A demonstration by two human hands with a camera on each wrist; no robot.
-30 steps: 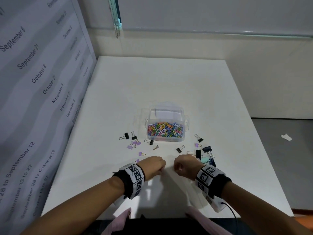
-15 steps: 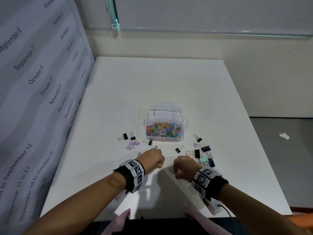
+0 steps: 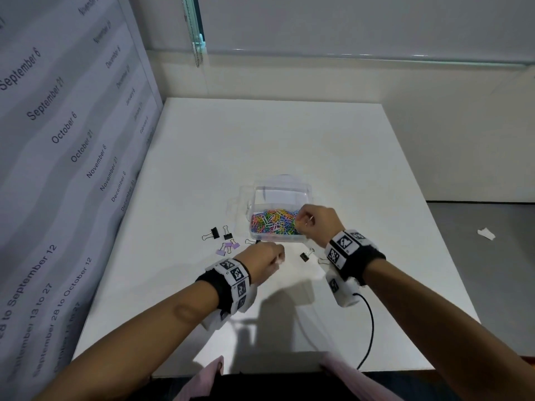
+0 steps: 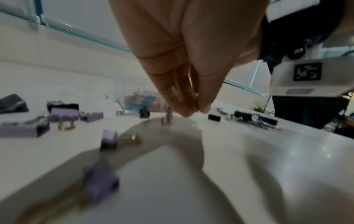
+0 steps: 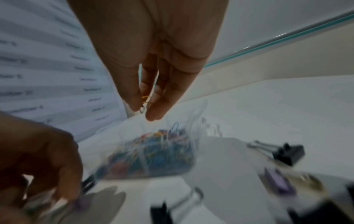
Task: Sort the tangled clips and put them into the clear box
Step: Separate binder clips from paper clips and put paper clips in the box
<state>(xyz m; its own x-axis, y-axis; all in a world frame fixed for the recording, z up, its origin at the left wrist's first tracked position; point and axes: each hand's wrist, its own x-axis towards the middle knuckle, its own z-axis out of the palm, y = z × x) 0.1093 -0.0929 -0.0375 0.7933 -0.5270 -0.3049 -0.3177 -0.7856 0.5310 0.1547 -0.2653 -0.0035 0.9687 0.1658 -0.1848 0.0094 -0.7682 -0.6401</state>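
Right hand [image 3: 314, 224] reached over clear box [image 3: 279, 195] rim — both grips pinching clips

We see the right hand [image 3: 317, 224] over the near right corner of the clear box [image 3: 278, 190], pinching a wire clip [image 3: 310, 220]. The left hand [image 3: 265, 260] sits curled, low over the white counter [image 3: 260, 140]; black binder clips [image 3: 215, 233] and purple binder clips [image 3: 227, 247] lie left of it.
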